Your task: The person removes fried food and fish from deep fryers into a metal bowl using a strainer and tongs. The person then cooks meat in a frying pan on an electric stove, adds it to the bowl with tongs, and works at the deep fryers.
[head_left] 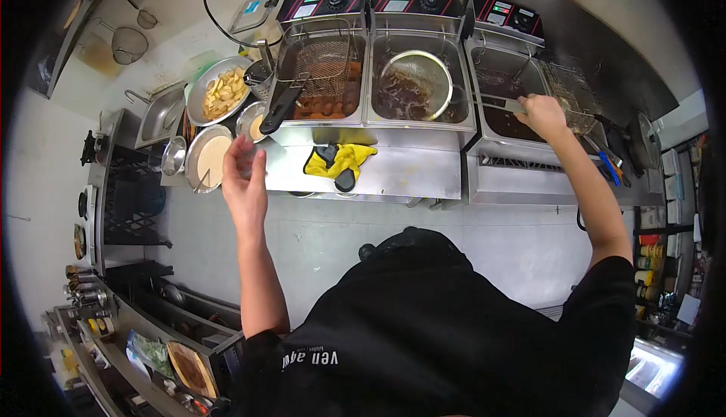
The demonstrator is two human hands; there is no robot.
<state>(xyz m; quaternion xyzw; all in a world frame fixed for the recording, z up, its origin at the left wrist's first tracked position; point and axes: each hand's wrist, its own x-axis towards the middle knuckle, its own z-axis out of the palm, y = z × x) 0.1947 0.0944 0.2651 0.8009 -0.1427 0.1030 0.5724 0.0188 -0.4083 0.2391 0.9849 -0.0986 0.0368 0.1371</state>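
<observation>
My right hand [541,117] is closed round the handle of a round mesh skimmer [451,77]. The skimmer's rim rests over the middle fryer [467,124], where dark food bits and bubbling oil show. My left hand [246,175] hovers with its fingers loosely curled and apart, holding nothing I can see. Beside it are a bowl of pale batter [212,156] with a utensil in it and a small metal bowl [246,120]. The black handle [282,109] of a wire fry basket [316,58] points down toward this hand from the left fryer.
A bowl of cut potato pieces [225,93] stands behind the batter. Yellow and black gloves or cloth [340,164] lie on the steel counter [420,171]. At right are a third fryer [510,77], another wire basket [571,92] and blue-handled tools [609,169]. A sink [161,118] is at left.
</observation>
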